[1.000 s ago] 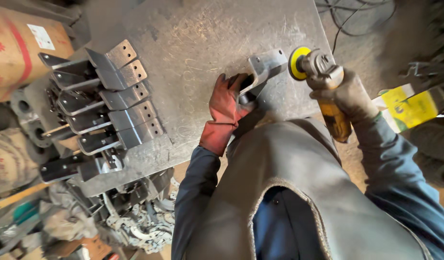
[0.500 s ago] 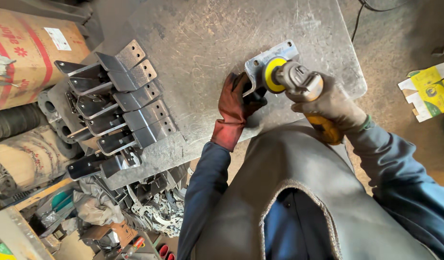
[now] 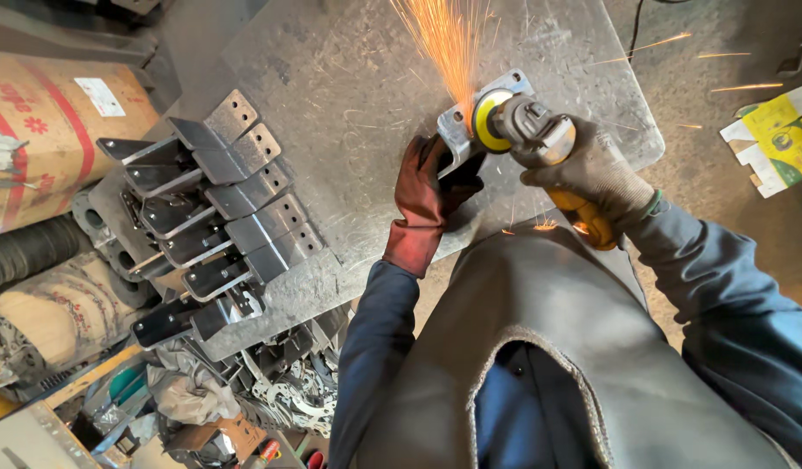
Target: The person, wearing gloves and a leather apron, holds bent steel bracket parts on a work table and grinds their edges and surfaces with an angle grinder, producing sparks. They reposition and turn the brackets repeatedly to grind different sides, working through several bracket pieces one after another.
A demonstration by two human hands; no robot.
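My left hand (image 3: 429, 189), in a dark red glove, grips a small grey metal bracket (image 3: 455, 132) and holds it down on the steel table (image 3: 349, 78). My right hand (image 3: 596, 169), in a grey glove, is closed around a yellow angle grinder (image 3: 540, 143). Its yellow-hubbed disc (image 3: 486, 118) presses against the bracket. Orange sparks (image 3: 449, 39) spray away over the tabletop.
Several finished steel brackets (image 3: 214, 213) lie stacked in a row on the table's left side. Cardboard drums (image 3: 45, 130) and sacks lie to the left. Scrap metal parts (image 3: 271, 391) fill the floor below the table. A yellow-green box (image 3: 779, 139) lies at the right.
The grinder disc has come onto the bracket and sparks now fly. One second ago the disc was beside the bracket. My left hand keeps hold of the bracket.
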